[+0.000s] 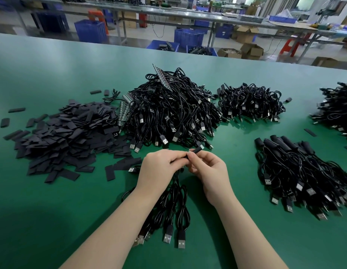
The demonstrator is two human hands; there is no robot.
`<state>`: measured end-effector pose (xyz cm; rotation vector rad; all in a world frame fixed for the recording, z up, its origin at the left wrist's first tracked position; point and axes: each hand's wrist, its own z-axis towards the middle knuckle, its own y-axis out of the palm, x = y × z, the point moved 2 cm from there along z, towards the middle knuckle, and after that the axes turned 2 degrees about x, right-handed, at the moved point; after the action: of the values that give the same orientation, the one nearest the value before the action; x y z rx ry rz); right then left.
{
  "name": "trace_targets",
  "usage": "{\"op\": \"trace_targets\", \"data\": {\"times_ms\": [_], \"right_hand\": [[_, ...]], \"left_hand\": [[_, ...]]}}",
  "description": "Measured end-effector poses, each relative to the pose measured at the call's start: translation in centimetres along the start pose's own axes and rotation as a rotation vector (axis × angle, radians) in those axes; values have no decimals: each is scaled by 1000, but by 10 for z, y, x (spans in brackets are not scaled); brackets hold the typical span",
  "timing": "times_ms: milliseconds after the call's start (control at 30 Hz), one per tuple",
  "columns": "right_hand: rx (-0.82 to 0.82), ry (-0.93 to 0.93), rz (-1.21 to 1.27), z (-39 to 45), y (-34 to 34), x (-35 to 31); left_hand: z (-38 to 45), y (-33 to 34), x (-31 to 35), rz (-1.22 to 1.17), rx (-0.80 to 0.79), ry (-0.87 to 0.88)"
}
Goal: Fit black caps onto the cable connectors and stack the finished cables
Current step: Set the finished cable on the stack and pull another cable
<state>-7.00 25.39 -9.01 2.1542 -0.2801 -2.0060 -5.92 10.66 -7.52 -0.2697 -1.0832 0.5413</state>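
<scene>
Pinching a black cap (196, 151), the right hand (209, 171) meets the left hand (159, 167), which grips a bundle of USB cables (174, 206) trailing onto the green desk (52, 210).

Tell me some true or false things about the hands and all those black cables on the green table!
1. Both hands are holding something together. True: the left hand and the right hand meet on a black cap and the cable end.
2. The loose black caps are piled on the right side of the table. False: the pile of caps lies to the left.
3. Some cables hang down under the hands, with USB plugs nearest the person. True: see the held cables.
4. The table is red. False: the table is green.
5. The cables with caps on sit in a stack to the right. True: see the finished stack.
</scene>
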Motion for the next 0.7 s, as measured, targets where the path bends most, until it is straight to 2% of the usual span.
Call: {"op": "trace_targets", "data": {"times_ms": [400, 567, 700], "right_hand": [[-37, 13, -34, 1, -2, 2], [-20, 29, 27, 1, -1, 4], [-6, 4, 85, 3, -1, 3]], "left_hand": [[-1, -1, 4, 18, 61, 38], [1, 0, 6, 43, 40, 49], [1, 1, 3, -25, 32, -11]]}}
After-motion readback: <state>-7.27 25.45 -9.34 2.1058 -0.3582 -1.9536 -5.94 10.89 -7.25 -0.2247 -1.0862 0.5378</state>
